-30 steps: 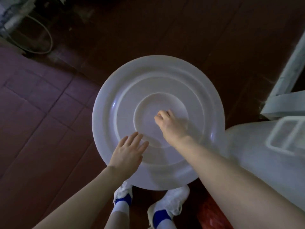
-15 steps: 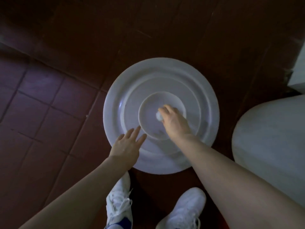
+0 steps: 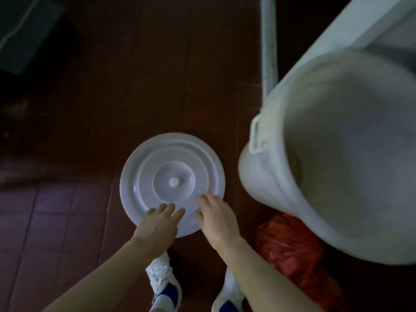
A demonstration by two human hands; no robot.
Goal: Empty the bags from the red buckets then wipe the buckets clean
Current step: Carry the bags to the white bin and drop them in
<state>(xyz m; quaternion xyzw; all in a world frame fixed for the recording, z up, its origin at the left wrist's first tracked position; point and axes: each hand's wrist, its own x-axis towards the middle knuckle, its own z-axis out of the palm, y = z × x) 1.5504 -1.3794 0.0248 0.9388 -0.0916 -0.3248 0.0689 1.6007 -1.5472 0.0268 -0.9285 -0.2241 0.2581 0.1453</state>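
A round white lid (image 3: pixel 157 158) with raised rings and a small centre knob (image 3: pixel 174 182) lies flat on the dark floor. My left hand (image 3: pixel 158 224) hovers over its near rim with fingers spread and relaxed, holding nothing. My right hand (image 3: pixel 217 218) is beside it at the lid's near right edge, fingers also loose and empty. A large white bucket (image 3: pixel 337 167) with a side handle (image 3: pixel 256 140) stands at the right. A red plastic bag (image 3: pixel 290 248) lies on the floor partly under the bucket's near side.
My two white shoes (image 3: pixel 163 280) stand just behind the lid. A white post (image 3: pixel 269 41) rises at the back right beside a pale slanted panel (image 3: pixel 360 21). Dark tiled floor (image 3: pixel 67 199) spreads to the left, with a dark mat (image 3: pixel 24 34) at the top left.
My right hand has let go of the lid's knob and both hands have pulled back toward me. The view has risen and swung right, bringing the white bucket and red bag into sight.
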